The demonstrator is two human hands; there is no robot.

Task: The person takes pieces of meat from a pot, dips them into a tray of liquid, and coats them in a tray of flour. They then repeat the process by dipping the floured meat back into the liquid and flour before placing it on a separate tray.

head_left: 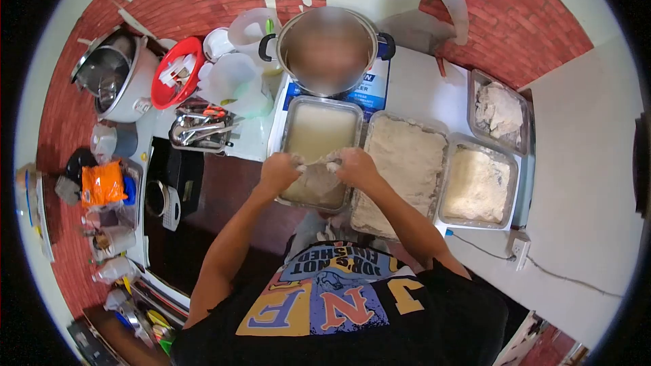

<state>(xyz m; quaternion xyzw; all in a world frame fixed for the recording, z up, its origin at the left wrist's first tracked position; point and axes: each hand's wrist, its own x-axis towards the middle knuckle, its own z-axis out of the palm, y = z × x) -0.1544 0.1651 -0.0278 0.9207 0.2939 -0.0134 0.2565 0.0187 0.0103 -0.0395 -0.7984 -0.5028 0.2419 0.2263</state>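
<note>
Both hands meet at the centre of the frame. The left hand (279, 171) and right hand (356, 166) each pinch one end of a pale, wet, coated piece (317, 163), held just above the near end of a steel tray (285, 122) filled with cream-coloured liquid.

Touching that tray on the right is a larger tray (371, 137) full of crumbly, flour-like coating, and right of it a smaller tray (513, 166) holds the same kind of mix. In the upper right, a fourth tray (472, 85) holds pale coated lumps.

Above the liquid tray a steel pot (327, 17) stands on a blue-and-white printed pack (376, 91); the pot's contents are blurred and the pack's lettering is too small to read.

All of this sits on a white table (420, 88). The shirt (339, 298) at the bottom of the frame carries, upside down, what seems to read "JOB'S NOT FINISHED".
</note>
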